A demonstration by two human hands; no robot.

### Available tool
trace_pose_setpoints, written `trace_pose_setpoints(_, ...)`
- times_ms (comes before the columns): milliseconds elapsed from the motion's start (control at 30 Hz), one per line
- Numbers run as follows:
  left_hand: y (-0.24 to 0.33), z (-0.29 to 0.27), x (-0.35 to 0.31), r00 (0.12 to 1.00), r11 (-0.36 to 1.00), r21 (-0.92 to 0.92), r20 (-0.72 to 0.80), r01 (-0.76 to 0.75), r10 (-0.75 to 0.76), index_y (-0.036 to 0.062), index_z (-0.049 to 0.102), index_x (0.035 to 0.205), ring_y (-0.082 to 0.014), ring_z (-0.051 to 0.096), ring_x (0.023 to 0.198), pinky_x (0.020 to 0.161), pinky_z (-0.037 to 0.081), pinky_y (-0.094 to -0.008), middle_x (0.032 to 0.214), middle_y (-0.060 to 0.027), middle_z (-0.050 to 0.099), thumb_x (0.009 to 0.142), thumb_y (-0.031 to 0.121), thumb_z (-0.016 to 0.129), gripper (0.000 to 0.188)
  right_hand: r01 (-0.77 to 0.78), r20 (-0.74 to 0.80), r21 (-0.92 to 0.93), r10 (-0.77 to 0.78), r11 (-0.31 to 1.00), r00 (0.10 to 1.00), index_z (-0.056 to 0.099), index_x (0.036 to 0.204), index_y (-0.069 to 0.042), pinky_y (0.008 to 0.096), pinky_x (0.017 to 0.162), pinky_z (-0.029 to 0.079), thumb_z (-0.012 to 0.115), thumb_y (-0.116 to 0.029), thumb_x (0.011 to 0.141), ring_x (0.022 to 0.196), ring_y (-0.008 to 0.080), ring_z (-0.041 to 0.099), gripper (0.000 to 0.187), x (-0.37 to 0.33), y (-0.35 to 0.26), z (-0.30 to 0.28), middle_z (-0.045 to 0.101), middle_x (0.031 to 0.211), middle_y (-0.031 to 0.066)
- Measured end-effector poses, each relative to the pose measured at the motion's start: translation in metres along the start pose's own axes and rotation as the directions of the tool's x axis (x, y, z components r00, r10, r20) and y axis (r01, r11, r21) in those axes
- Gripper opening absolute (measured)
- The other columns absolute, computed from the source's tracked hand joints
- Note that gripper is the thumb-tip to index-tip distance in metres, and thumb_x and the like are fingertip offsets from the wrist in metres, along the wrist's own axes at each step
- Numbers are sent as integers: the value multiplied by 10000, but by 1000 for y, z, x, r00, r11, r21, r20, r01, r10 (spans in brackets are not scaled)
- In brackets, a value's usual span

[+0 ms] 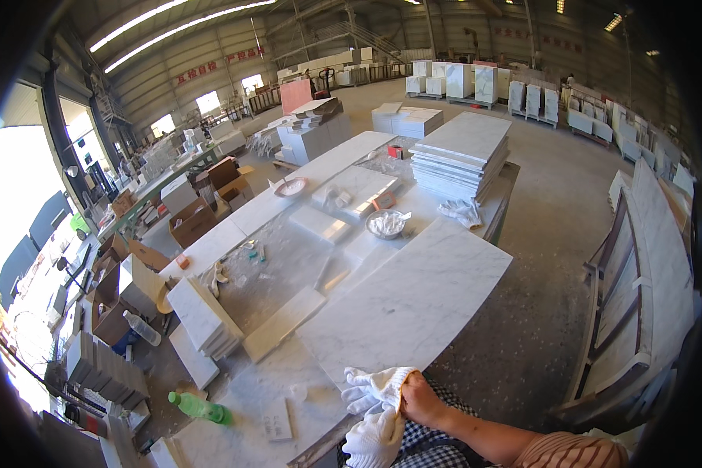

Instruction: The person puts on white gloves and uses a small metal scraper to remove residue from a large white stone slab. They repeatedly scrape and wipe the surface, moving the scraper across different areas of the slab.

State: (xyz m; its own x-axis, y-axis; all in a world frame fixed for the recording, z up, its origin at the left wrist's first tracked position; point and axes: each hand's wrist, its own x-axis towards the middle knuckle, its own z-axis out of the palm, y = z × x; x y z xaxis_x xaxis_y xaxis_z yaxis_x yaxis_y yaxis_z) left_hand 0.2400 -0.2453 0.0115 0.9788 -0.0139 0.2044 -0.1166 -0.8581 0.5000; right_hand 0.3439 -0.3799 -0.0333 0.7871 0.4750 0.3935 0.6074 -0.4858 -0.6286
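Low in the view, just off the near edge of the marble worktop, both my hands meet at a white knit work glove (370, 388) with an orange-edged cuff. My right hand (423, 403), bare, is closed at that cuff; its fingertips are hidden by the knit. Below the glove my left hand (374, 441), itself in a white knit glove, is bent closed against it. Beyond them lies a large white marble slab (409, 296) with grey veining. Left of my hands are a small marked white tile (276, 419) and a green plastic bottle (200, 408) lying on its side.
A stack of marble slabs (460, 148) stands at the far right of the worktop, near a crumpled white cloth (460, 212). A bowl of white material (388, 225) sits mid-table. Stacked thick tiles (203, 316) are at left. A slab rack (620, 304) stands at right beyond the floor.
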Motion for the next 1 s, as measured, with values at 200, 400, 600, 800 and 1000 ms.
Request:
trace_pose_setpoints(200, 8, 3, -6, 994, 994, 44, -36, -99, 100, 104, 677, 1082, -325, 655, 661, 608, 530, -460, 827, -148, 672, 973, 252, 673, 184, -756, 679, 651, 395, 67, 619, 576, 1395, 29, 400, 1087, 499, 489, -116, 1088, 1207, 261, 650, 351, 0, -12, -12, 676, 1302, 126)
trace_pose_setpoints(400, 12, 0, -7, 982, 987, 29, -101, -159, 161, 124, 686, 979, -314, 627, 586, 556, 513, -450, 749, -122, 644, 983, 255, 669, 132, -372, 507, 860, 669, -349, 544, 634, 1224, 125, 476, 971, 592, 471, 16, 1035, 1089, 332, 708, 273, 23, -20, -7, 695, 1200, 215)
trace_pose_setpoints(600, 15, -2, -4, 971, 984, 42, -158, -175, 179, 127, 676, 929, -313, 618, 571, 530, 502, -449, 691, -109, 613, 965, 246, 693, 126, -556, 417, 831, 695, -31, 586, 655, 1195, 110, 453, 934, 608, 563, -103, 1044, 1077, 302, 714, 277, 14, -23, 1, 694, 1207, 215)
trace_pose_setpoints(800, 17, -11, -4, 958, 972, -9, -169, -236, 231, 126, 670, 920, -305, 619, 566, 528, 505, -450, 688, -106, 612, 956, 245, 706, 129, -370, 377, 806, -82, -462, 923, 627, 1308, 53, 545, 1134, 469, 645, -262, 1021, 1355, 320, 539, 426, 30, -39, -14, 521, 1498, 247)
trace_pose_setpoints(1000, 24, -12, -3, 937, 962, 16, -220, -273, 270, 132, 656, 896, -298, 605, 571, 530, 493, -447, 693, -98, 594, 953, 248, 709, 140, -481, 365, 867, 488, 132, 792, 669, 1240, 40, 398, 954, 574, 628, -98, 999, 1098, 223, 670, 280, 19, -21, -3, 675, 1257, 170)
